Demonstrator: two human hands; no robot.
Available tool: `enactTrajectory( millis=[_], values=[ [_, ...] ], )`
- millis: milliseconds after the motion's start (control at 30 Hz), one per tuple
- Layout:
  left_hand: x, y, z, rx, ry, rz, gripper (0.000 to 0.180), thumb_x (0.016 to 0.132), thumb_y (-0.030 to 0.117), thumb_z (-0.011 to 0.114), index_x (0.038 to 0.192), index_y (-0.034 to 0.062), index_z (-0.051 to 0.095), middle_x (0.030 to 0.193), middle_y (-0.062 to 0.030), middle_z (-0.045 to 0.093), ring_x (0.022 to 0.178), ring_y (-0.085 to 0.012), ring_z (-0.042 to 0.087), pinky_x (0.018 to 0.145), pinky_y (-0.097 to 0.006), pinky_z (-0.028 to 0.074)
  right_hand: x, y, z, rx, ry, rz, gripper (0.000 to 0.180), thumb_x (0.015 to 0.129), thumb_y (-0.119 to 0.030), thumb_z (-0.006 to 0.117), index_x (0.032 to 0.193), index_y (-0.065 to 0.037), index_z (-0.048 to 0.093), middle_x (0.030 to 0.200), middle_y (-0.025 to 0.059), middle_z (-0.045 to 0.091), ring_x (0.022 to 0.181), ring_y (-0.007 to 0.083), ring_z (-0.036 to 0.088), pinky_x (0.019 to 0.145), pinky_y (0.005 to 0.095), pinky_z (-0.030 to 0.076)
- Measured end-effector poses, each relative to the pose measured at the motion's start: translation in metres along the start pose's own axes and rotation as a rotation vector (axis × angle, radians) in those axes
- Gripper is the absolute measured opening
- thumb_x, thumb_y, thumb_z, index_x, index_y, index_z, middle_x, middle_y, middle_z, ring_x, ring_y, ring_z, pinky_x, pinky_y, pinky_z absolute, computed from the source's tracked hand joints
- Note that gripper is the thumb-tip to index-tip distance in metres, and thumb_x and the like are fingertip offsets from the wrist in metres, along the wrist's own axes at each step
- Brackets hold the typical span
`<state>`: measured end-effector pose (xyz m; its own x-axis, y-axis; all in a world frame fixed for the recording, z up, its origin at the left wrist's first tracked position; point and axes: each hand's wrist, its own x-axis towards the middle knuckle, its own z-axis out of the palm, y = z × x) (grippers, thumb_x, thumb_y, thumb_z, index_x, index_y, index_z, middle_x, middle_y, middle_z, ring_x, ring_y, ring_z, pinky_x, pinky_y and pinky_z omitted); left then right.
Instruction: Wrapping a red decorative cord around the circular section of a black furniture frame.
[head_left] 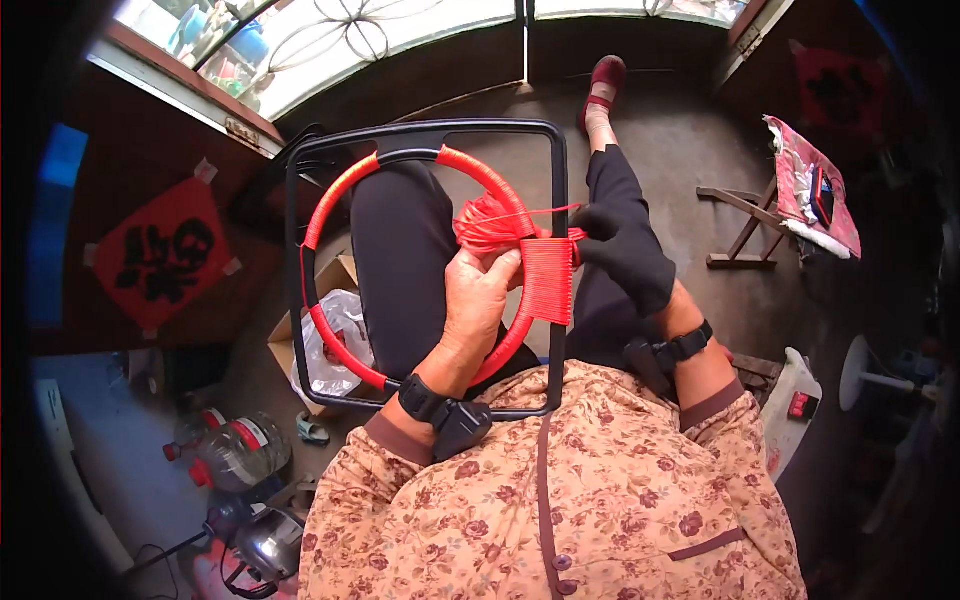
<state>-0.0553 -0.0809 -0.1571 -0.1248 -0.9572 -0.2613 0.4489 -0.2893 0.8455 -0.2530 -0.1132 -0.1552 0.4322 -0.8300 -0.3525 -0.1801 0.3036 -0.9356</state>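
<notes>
A black rectangular frame [430, 127] with a round inner ring [326, 210] rests across my lap. Red cord is wound tightly around several stretches of the ring. A dense band of red cord [549, 281] spans from the ring's right side to the frame's right bar. My left hand [478, 297], bare, is closed at the ring's inner side on a loose bundle of red cord [487, 224]. Just outside the right bar, my right hand [630, 258], in a black glove, has its fingers curled on the red cord. A taut strand runs from the bundle toward it.
Right of my leg stands a folding stool [817, 190] with a pink cover and a phone on it. To the left are a cardboard box [285, 345] holding a plastic bag [340, 340], and large clear bottles [245, 452]. A bright doorway [430, 50] lies ahead.
</notes>
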Motion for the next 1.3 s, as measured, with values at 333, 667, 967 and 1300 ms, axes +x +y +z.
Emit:
enactTrajectory(
  millis=[333, 667, 967, 1300],
  values=[
    [0.001, 0.0, -0.003, 0.084, 0.003, 0.068, 0.034, 0.094, 0.008, 0.058, 0.124, -0.0041, 0.049, 0.11, -0.0112, 0.065, 0.095, -0.0125, 0.065, 0.082, -0.024, 0.054, -0.055, 0.058, -0.114, 0.833, 0.546, -0.62, 0.034, 0.09, -0.033, 0.061, 0.105, -0.002, 0.06, 0.096, 0.0096, 0.064, 0.093, 0.0243, 0.062, 0.084, 0.0392, 0.052],
    [0.002, 0.0, 0.001, 0.09, 0.038, 0.084, 0.031, 0.093, 0.007, 0.06, 0.121, -0.0029, 0.051, 0.108, -0.0109, 0.065, 0.095, -0.0131, 0.065, 0.079, -0.024, 0.055, -0.024, 0.012, -0.018, 0.66, 0.07, -0.12, 0.037, 0.091, -0.014, 0.06, 0.124, 0.002, 0.054, 0.073, -0.0015, 0.053, 0.062, 0.0058, 0.048, 0.06, 0.0223, 0.042],
    [0.002, -0.003, -0.007, 0.14, 0.012, 0.093, 0.025, 0.093, 0.006, 0.06, 0.115, -0.003, 0.053, 0.103, -0.0102, 0.067, 0.09, -0.0126, 0.066, 0.077, -0.024, 0.055, -0.034, 0.025, -0.021, 0.154, 0.176, 0.108, 0.02, 0.08, -0.014, 0.071, 0.096, -0.004, 0.066, 0.072, 0.0009, 0.06, 0.056, 0.0066, 0.05, 0.051, 0.0221, 0.041],
    [0.001, -0.001, -0.005, 0.151, 0.041, 0.045, 0.02, 0.092, 0.009, 0.062, 0.107, -0.002, 0.057, 0.094, -0.0082, 0.069, 0.082, -0.0104, 0.067, 0.072, -0.022, 0.056, -0.057, 0.032, -0.044, 0.909, 0.351, -0.161, 0.021, 0.091, -0.021, 0.057, 0.109, -0.011, 0.054, 0.125, 0.0157, 0.061, 0.064, 0.006, 0.05, 0.057, 0.0192, 0.041]
  ],
)
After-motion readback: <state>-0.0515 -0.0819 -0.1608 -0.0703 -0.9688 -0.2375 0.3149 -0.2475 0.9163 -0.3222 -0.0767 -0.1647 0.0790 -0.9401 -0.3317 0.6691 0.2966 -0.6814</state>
